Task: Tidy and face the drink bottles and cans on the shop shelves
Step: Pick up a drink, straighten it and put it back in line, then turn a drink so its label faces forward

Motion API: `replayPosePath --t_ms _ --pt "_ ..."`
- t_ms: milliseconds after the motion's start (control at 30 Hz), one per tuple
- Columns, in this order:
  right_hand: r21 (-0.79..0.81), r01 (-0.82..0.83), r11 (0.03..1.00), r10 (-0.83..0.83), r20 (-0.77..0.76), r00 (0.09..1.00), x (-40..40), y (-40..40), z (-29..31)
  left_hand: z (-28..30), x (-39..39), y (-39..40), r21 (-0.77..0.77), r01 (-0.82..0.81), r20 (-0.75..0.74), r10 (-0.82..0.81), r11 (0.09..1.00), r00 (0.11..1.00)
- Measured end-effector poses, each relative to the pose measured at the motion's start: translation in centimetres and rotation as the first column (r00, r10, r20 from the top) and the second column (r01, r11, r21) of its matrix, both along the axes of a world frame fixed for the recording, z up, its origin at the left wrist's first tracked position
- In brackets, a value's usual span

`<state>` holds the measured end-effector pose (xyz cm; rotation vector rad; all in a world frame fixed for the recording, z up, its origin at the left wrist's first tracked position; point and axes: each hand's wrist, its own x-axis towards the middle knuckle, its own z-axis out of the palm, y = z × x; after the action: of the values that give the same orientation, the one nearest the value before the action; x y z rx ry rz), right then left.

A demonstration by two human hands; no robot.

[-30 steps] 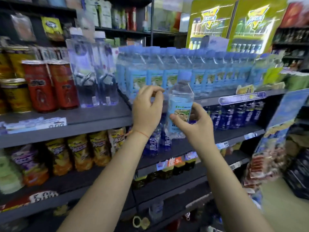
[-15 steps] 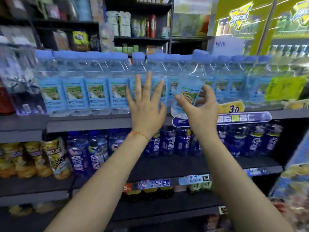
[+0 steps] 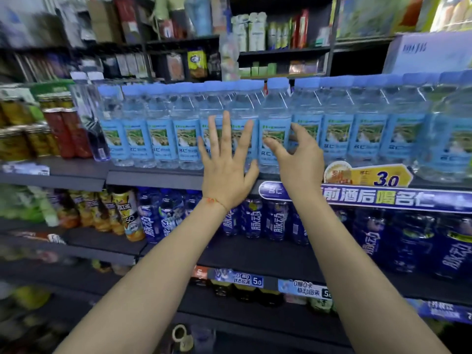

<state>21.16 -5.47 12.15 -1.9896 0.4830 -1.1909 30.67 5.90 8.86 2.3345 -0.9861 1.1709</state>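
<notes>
The water bottle that the right hand carried in front of the shelf a second ago now stands in the front row of blue-capped bottles, filling the slot directly ahead of that hand. Half a second ago it was tilted at the shelf edge; it is now upright and level with its neighbours.

The right hand is loosely spread, thumb and fingers curved near the label of that bottle. Whether the fingertips touch it cannot be told; nothing is enclosed in the hand. The left hand is flat, fingers straight and fanned, laid against the bottles just to its own side of the replaced one, where it was half a second ago. It holds nothing.

Judgement: the return of this bottle looks complete, and the left hand appears to be steadying or pushing the adjoining fronts into line.

Orientation: the bottle's long axis is vertical, cap up, base on the shelf. Its label, with the landscape picture, faces outward toward the person, matching the rest of the row. No further turning seems required.

Below the hands, dark blue bottles stand on the next shelf, untouched.
</notes>
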Motion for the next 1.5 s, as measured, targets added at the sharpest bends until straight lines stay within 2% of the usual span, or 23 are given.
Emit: replayPosePath --t_ms 167,333,433,500,567,633,700,767,900,1200,1333,1500 --pt "-0.006 -0.018 1.000 0.018 0.009 1.000 -0.8 0.4 -0.7 0.1 -0.2 0.0 0.025 -0.022 -0.003 0.022 0.999 1.000" --pt "-0.127 0.101 0.987 -0.088 0.102 0.991 -2.3 3.4 -2.0 0.2 -0.9 1.0 0.045 0.046 -0.053 -0.044 0.998 0.998" --pt "-0.116 -0.013 0.993 0.023 0.088 0.996 -2.6 6.2 -2.7 0.0 -1.1 3.9 0.036 0.205 -0.143 -0.198 0.978 0.970" --pt "-0.100 -0.130 0.986 0.130 -0.008 0.992 -2.3 8.8 -3.4 -0.5 -1.0 7.4 -0.063 0.309 -0.151 -0.315 0.949 0.937" --pt "-0.088 -0.224 0.971 0.215 -0.108 0.971 -1.4 12.0 -4.4 -1.6 -0.4 11.8 -0.183 0.335 -0.133 -0.361 0.924 0.923" --pt "-0.063 -0.285 0.956 0.268 -0.197 0.943 0.1 15.9 -5.6 -2.9 0.9 17.1 -0.229 0.301 -0.229 -0.352 0.926 0.908" --pt "-0.025 -0.322 0.947 0.303 -0.269 0.914 2.3 20.4 -7.3 -4.8 2.9 23.0 -0.192 0.238 -0.412 -0.299 0.952 0.861" --pt "0.016 -0.352 0.936 0.336 -0.340 0.878 4.8 25.4 -9.2 -7.2 5.4 29.2 -0.165 0.193 -0.559 -0.253 0.967 0.790" --pt "0.097 -0.426 0.900 0.424 -0.432 0.796 9.8 36.2 -13.3 -12.6 9.4 41.7 -0.276 0.075 -0.757 -0.265 0.958 0.598" --pt "0.285 -0.566 0.774 0.624 -0.501 0.600 20.5 56.0 -21.2 -20.2 15.3 63.4 -0.279 -0.190 -0.888 -0.178 0.941 0.425" --pt "0.343 -0.621 0.705 0.692 -0.524 0.497 26.2 63.0 -24.2 -22.6 18.6 70.6 -0.197 -0.286 -0.928 -0.084 0.938 0.364" --pt "0.398 -0.673 0.623 0.766 -0.485 0.422 36.0 72.2 -26.7 -23.9 26.0 79.3 -0.099 -0.367 -0.946 0.027 0.925 0.322"
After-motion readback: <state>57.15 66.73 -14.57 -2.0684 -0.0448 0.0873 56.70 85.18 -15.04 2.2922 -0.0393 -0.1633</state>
